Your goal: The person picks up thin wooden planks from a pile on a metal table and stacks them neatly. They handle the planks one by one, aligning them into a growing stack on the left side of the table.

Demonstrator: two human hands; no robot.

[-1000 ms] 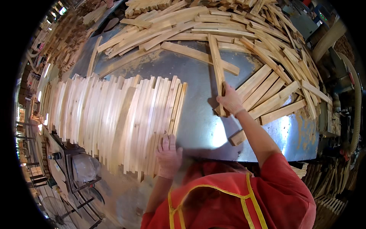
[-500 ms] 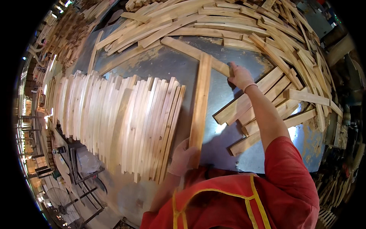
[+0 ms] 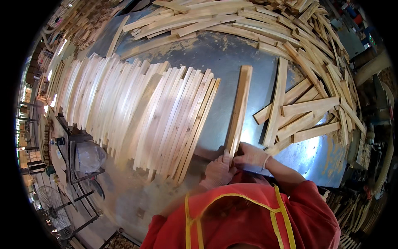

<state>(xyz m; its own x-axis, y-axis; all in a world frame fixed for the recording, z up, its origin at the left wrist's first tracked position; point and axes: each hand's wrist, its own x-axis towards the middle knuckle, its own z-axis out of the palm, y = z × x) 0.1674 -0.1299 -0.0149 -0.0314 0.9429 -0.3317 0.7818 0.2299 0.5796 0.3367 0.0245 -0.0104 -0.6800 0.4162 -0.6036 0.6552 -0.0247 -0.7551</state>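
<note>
A long wooden slat (image 3: pixel 239 108) stretches away from me over the grey metal tabletop, its near end in my hands. My left hand (image 3: pixel 219 171) is closed round that end from the left. On its right side, my right hand (image 3: pixel 251 156) grips the same end with curled fingers, partly hidden. To the left, many pale slats (image 3: pixel 137 112) stand side by side in a tight row. Another slat (image 3: pixel 277 101) lies at the right, across a loose heap of slats (image 3: pixel 309 108).
Curved heaps of rough slats (image 3: pixel 232 29) ring the far and right sides of the metal tabletop (image 3: pixel 219 52), which carries sawdust patches. At lower left are a metal stand with a plastic bag (image 3: pixel 90 157) and a floor fan (image 3: pixel 52 207). More timber is stacked beyond.
My right hand has let go of a slat, which now lies over the heap at right, and has come back to the near end of the slat in my left hand.
</note>
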